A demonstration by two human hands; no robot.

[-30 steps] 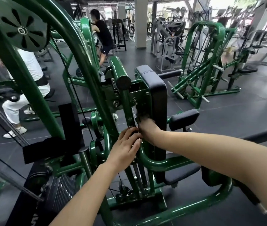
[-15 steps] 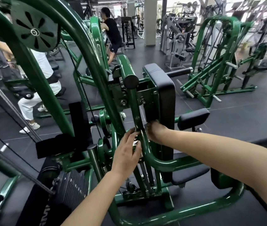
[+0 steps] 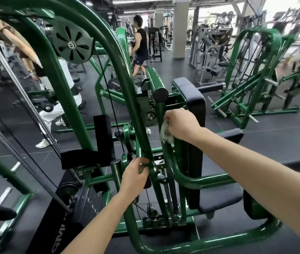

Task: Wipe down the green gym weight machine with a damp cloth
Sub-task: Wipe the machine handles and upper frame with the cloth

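The green weight machine (image 3: 109, 57) fills the view, with curved tubes, a black pulley wheel (image 3: 71, 45) at the upper left and a black back pad (image 3: 193, 99) in the middle. My right hand (image 3: 182, 125) is closed on a crumpled whitish cloth (image 3: 166, 133) and presses it against the upright green post beside the back pad. My left hand (image 3: 135, 177) is lower down, its fingers gripping a green frame tube near a metal bracket. The black seat pad (image 3: 220, 197) lies under my right forearm.
A black weight stack (image 3: 88, 202) sits low at the left. Another green machine (image 3: 251, 74) stands at the right on the dark rubber floor. One person in black (image 3: 141, 43) exercises behind; another in white trousers (image 3: 54, 110) is at the left. A pillar (image 3: 180, 28) rises at the back.
My right hand has risen along the upright post with the cloth, from the lower bend to beside the back pad. My left hand stays low on the frame. The view has shifted.
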